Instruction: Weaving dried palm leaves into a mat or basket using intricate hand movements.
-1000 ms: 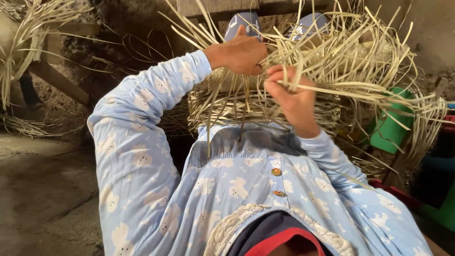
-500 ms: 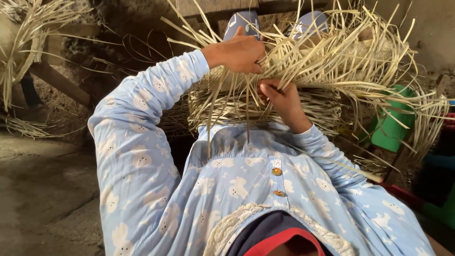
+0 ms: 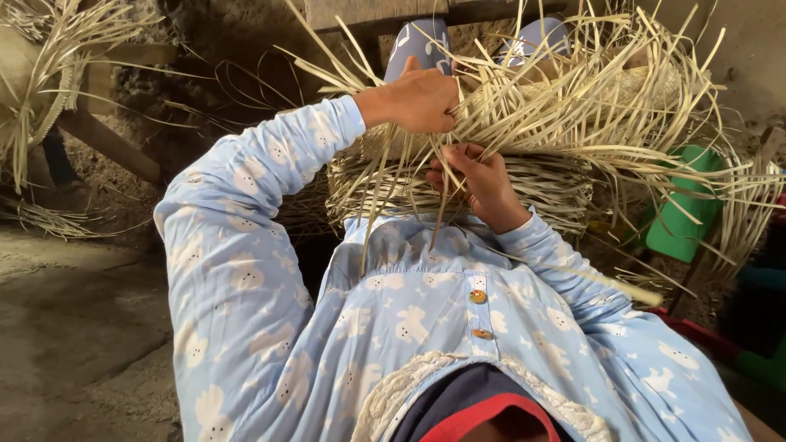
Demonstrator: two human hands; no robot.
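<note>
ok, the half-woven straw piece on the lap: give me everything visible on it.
The woven straw piece is pale tan, made of flat dried strips. Its lower part is tightly plaited into a rounded band; above it, many loose strip ends fan up and to the sides, a few hanging over the blue shirt. It rests on the person's lap. The left hand presses on top; the right hand grips strips at its front.

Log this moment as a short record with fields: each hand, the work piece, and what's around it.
left hand: pressed down on the loose straw strips
right hand: closed on a few strips at the basket's near edge
work piece: half-woven straw basket, strip ends sticking out
surroundings: green plastic stool at right, dirt floor
</note>
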